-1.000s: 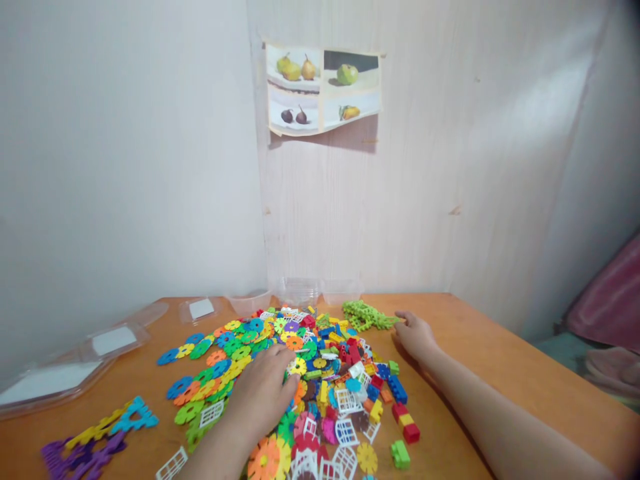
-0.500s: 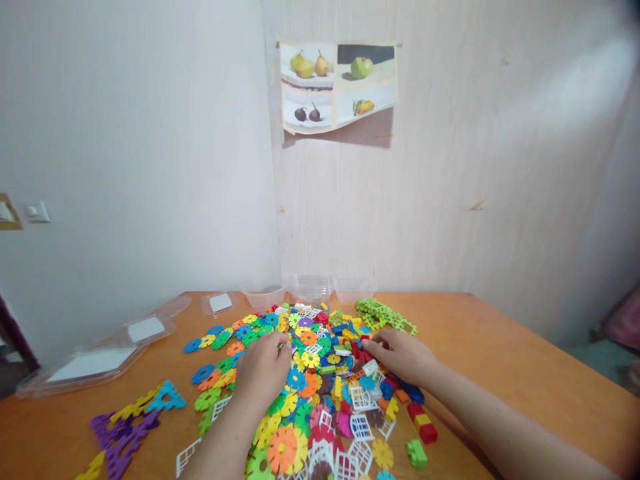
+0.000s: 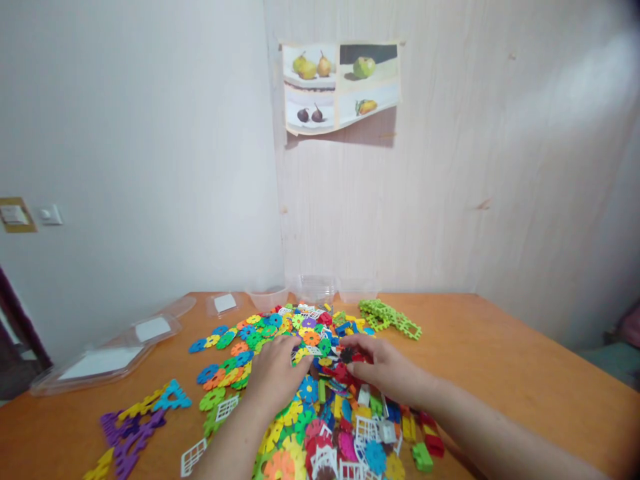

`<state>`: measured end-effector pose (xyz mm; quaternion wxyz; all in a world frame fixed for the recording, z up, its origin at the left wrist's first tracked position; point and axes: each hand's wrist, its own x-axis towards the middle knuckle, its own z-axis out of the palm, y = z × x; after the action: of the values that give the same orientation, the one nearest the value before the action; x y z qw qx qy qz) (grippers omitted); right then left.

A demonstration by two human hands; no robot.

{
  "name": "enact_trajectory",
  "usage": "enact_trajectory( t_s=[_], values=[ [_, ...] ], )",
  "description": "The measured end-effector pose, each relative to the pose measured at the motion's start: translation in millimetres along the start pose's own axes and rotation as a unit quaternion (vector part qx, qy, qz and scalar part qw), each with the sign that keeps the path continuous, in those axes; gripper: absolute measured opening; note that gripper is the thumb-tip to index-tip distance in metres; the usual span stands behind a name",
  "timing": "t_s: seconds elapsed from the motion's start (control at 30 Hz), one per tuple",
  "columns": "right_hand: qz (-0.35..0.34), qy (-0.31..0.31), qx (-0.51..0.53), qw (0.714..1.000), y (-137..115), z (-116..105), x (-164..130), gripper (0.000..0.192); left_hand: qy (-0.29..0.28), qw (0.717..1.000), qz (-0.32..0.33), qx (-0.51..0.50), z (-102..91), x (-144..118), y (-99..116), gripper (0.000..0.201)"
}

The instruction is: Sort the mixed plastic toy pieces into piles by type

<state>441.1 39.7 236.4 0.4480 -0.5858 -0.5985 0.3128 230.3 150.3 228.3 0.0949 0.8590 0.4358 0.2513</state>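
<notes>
Hands over toy pile point(image 3: 320, 387) on tabletop point(image 3: 500, 360).
Our left hand point(image 3: 277, 377) lies flat and loose on discs; right hand point(image 3: 385, 370), at its 3 o'clock, pinches a dark disc point(image 3: 346, 355).

Toy pile point(image 3: 320, 373) centre frame: mixed blue, green, orange, yellow, red, pink discs, white lattice pieces. Lime green chain point(image 3: 390, 318) right of pile. Purple-yellow-turquoise build point(image 3: 137, 420) lower left. Counter point(image 3: 500, 360) orange wood. Fruit poster point(image 3: 343, 87) top centre: green, yellow pears, dark figs.
</notes>
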Motion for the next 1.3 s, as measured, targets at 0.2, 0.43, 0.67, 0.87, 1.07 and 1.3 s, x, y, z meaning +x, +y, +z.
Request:
enact_trajectory(
  t_s=[0.2, 0.43, 0.67, 0.87, 1.07, 1.3],
  values=[
    [0.010, -0.054, 0.073, 0.996, 0, 0, -5, 0.043, 0.011, 0.998, 0.046, -0.029, 0.4, 2, 1, 0.016],
    [-0.003, -0.049, 0.163, 0.985, 17, -15, 5, 0.030, -0.001, 0.993, 0.033, -0.115, -0.4, 1, 8, 0.017],
    [0.024, -0.023, 0.024, 0.999, 16, -29, 5, 0.023, -0.043, 0.989, 0.037, -0.135, -4.6, -4, 20, 0.020],
    [0.007, -0.119, -0.107, 0.987, 7, -34, -5, 0.038, -0.044, 0.989, 0.049, -0.135, -8.6, -6, 25, 0.021],
    [0.018, -0.102, -0.098, 0.990, 12, -26, -5, 0.034, -0.059, 0.988, 0.065, -0.129, -8.5, -6, 28, 0.024],
    [0.008, 0.003, 0.021, 1.000, 20, -23, 5, 0.019, -0.058, 0.978, 0.069, -0.189, -13.4, -11, 40, 0.026]
  ],
)
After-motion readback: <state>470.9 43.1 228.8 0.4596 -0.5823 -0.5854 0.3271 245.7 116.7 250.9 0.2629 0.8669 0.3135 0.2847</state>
